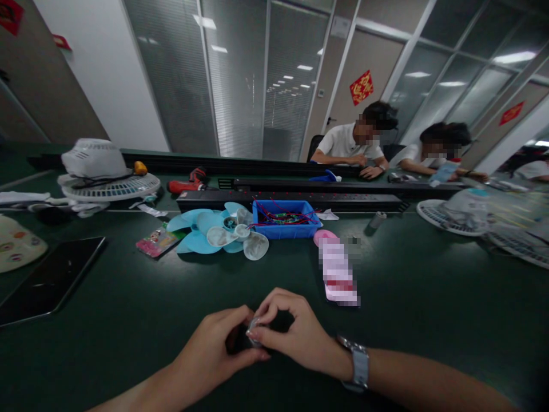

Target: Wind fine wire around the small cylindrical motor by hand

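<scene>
1. While two seated people are bent over their own work across the dark green worktop (128,320), a small dark part with a silvery end (253,332) is pinched between the left hand (214,352) and the right hand (295,335), low in the frame and just above the worktop's near edge.

2. Both hands are closed on the part: the left hand is curled under and around its dark body, and the silvery end is gripped by the right thumb and forefinger. A wristwatch (358,363) is worn on the right wrist.

3. Most of the part is hidden by the fingers, so its exact kind cannot be told. It is judged to be light, rigid and small enough to slip, and a smooth metal tip offers little purchase.

4. A fingertip pinch on the silvery end, with the body braced in the other palm, is judged the surest hold; hard squeezing could bend fine pieces.

5. Farther back, a light blue fan blade (201,229) is seen lying beside a blue bin of wires (285,220), with a red cordless screwdriver (189,182) and a white fan grille (109,186) to the left and a dark tablet (49,280) near the left edge.
</scene>
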A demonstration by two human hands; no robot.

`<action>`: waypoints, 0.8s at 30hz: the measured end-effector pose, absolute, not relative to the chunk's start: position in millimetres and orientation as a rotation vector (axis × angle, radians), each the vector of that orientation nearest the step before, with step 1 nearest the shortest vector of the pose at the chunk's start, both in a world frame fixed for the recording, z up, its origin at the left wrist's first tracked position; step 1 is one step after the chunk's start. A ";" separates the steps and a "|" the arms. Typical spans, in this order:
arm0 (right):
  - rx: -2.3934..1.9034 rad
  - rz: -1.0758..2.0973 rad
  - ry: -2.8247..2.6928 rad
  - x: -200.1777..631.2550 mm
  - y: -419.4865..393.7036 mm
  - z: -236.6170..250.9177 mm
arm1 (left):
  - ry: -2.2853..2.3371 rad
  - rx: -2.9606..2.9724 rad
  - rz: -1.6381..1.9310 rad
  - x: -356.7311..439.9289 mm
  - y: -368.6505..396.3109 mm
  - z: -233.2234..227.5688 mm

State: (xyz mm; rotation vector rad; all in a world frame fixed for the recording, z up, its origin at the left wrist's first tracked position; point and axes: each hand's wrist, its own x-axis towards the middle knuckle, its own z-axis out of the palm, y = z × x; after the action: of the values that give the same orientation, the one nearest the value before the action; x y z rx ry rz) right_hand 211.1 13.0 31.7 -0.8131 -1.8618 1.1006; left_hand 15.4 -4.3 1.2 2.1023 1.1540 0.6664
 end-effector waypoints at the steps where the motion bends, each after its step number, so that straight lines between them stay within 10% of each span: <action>1: -0.815 1.104 -1.855 210.8 13.2 31.5 | 1.155 2.108 0.669 15.3 -4.2 0.8; 24: -0.696 0.884 -2.020 218.3 12.8 24.0 | 1.170 2.136 0.709 15.1 -3.6 -5.5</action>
State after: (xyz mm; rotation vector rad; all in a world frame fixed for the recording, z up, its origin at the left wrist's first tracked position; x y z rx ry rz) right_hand 218.3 12.8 24.0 -0.6957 -2.0195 0.8840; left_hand 15.1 -3.6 -5.5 2.1362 1.1704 0.7095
